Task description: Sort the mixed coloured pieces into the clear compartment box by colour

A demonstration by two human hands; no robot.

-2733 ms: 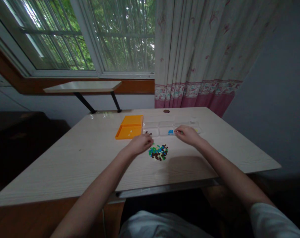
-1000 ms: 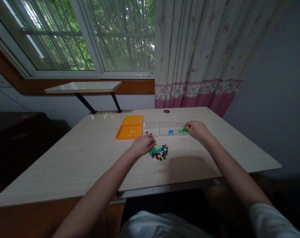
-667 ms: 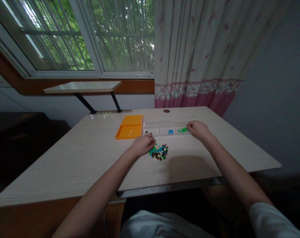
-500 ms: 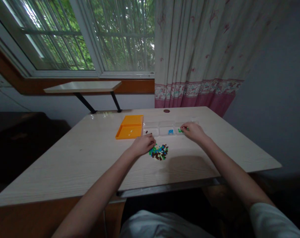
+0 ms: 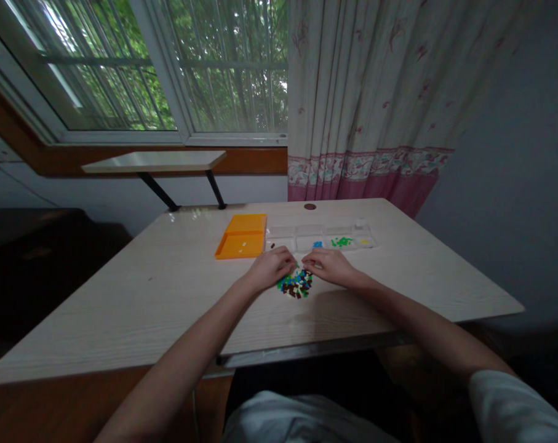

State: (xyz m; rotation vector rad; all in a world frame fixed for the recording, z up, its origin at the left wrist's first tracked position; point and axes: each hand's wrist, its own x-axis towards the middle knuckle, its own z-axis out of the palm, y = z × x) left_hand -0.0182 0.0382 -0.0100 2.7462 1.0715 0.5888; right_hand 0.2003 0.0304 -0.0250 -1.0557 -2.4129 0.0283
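Two bare hands over the desk (image 5: 122, 314), one at each side of a loose, mixed pile of tiny flat pieces in brown, green, blue and pale colours (image 5: 295, 287). The pile lies directly on the pale wood-grain top, near side of the containers.

We note the left hand (image 5: 272, 268) at the pile's left edge, fingers curled inward, little opening; whether a piece is held we cannot tell. The right hand (image 5: 329, 266) is at the far right edge, thumb and fingertips drawn close together; again we cannot tell if anything sits between them.

Beyond: a shallow, open orange plastic box (image 5: 229, 248) with a few small pale pieces (image 5: 244, 244) in it. Touching or just beside it, a row of clear, rectangular plastic boxes (image 5: 305, 242). We log a small brown piece (image 5: 272, 245) in the one nearest the orange box, then blue pieces (image 5: 317, 244), green pieces (image 5: 341, 242) and a little yellow (image 5: 364, 242) at the far end.

Our reading: picking from the pile, in a sorting by colour. Next move would call for a fine pinch on one piece, neighbours left undisturbed, then a carry to its matching colour
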